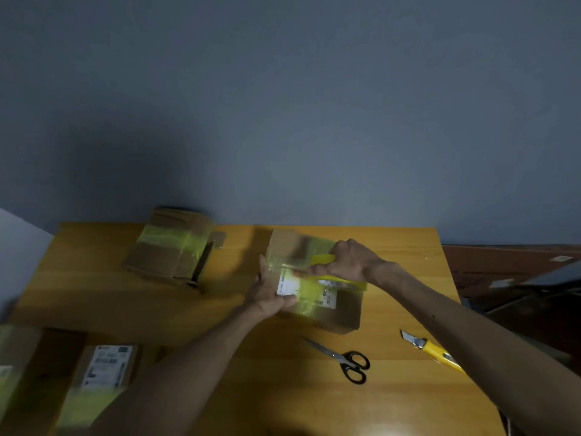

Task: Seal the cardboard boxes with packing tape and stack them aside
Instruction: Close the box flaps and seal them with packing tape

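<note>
A brown cardboard box (344,309) with a white label and a band of yellowish tape lies in the middle of the wooden table (408,404). My left hand (270,294) presses flat against the box's left side, thumb on the label. My right hand (349,261) grips a yellow tape roll (336,278) on top of the box, its index finger stretched along the tape. A second taped box (169,250) with one end flap open sits at the back left.
Black-handled scissors (345,360) lie in front of the box. A yellow utility knife (434,349), blade out, lies to the right near the table's edge. Two more taped boxes, one with a label (103,369), sit at the lower left. A grey wall stands behind.
</note>
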